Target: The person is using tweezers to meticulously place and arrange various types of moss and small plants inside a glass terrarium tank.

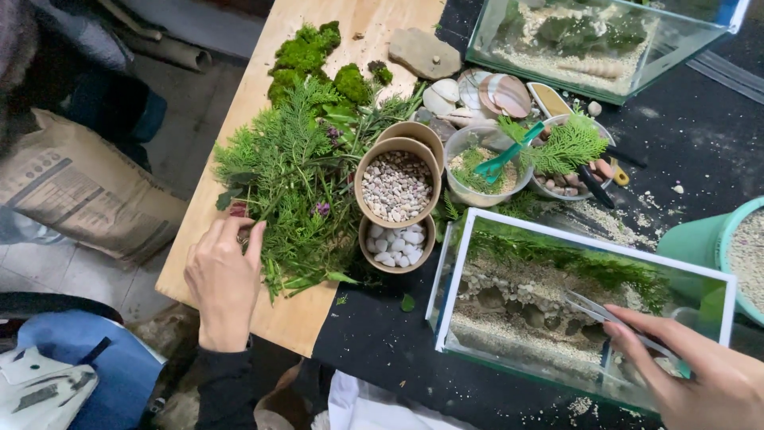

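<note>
My left hand point(224, 280) rests on the wooden board point(286, 318), its fingers pinching into the near edge of a pile of green fern-like cuttings point(290, 171). My right hand point(700, 374) holds long metal tweezers point(609, 316) that reach into a small glass tank point(458, 275) in front of me. The tank holds sand, stones and a strip of green plants along its far side. Two brown bowls sit between the hands: one with mixed pebbles point(397, 185), one with white pebbles point(396, 244).
Moss clumps point(306, 52) and a flat stone point(424, 52) lie at the board's far end. Shells point(485, 94), a clear cup with a teal scoop point(489, 163), a second glass tank point(593, 40), a teal bucket of sand point(716, 243) and a brown sack point(76, 191) on the floor surround the work area.
</note>
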